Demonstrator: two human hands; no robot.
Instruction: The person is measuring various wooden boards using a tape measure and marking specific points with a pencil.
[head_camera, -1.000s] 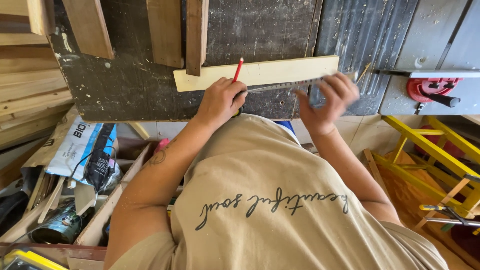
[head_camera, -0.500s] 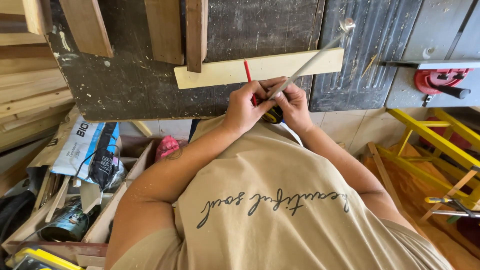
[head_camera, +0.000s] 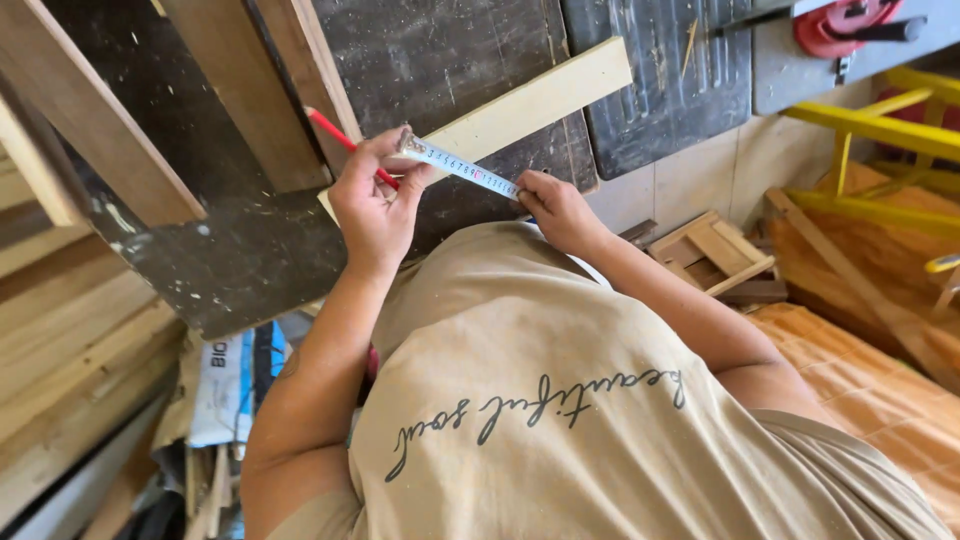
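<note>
Left hand (head_camera: 375, 205) pinches tape measure blade (head_camera: 462, 168) tip plus red pencil (head_camera: 345, 145); right hand (head_camera: 555, 205) clamped on case end. Blade thin, springy, sharp-edged: likely kinks, so grip flat faces.

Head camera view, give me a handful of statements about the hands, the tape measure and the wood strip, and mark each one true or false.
1. The left hand holds a red pencil along with the tip end of the tape measure blade. True.
2. The tape blade is stretched between the two hands. True; the right hand is at its other end.
3. The pale wood strip is held up in the right hand. False; it lies on the dark worktop, and the right hand is on the tape.
4. The pencil is blue. False; it is red.
5. A yellow frame stands at the upper right. True.
</note>
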